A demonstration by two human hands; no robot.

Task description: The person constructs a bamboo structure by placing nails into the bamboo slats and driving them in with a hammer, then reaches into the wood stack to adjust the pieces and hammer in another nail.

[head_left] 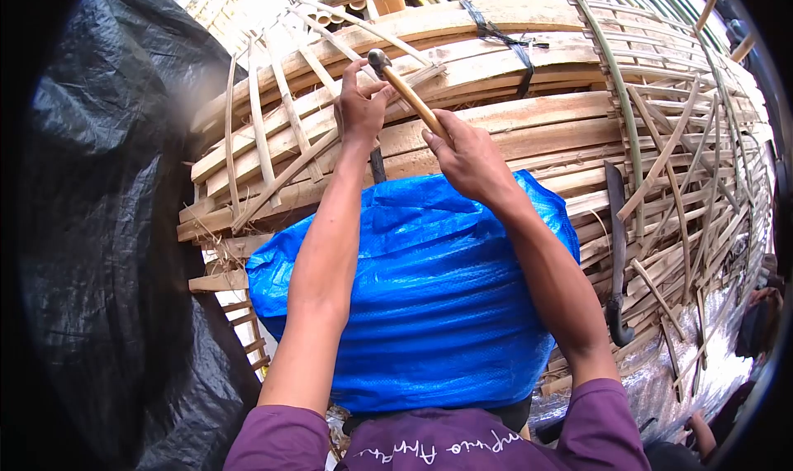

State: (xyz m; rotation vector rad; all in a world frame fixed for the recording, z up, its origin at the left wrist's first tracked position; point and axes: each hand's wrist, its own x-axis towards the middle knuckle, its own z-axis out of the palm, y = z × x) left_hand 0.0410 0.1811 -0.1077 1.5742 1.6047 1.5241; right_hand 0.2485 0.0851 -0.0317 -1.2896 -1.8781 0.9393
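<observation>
My right hand (471, 156) grips the wooden handle of a hammer (410, 95), whose metal head points up and away to the left. Right beside that head is my left hand (362, 108), raised over the bamboo strips with thumb and fingers pinched together. What sits between those fingers is too small to make out. Beneath both hands, thin bamboo strips (285, 99) cross over thick, pale wooden planks (529, 116). Blue woven sheeting (429, 281) covers my lap, under my forearms.
A long dark machete (615, 223) lies on the slats to the right. Further right stands a bamboo lattice (661, 141) with loose strips across it. Black plastic sheeting (116, 223) hangs on the left. A black tie (504, 37) binds the planks. Another person's hand (702, 434) shows lower right.
</observation>
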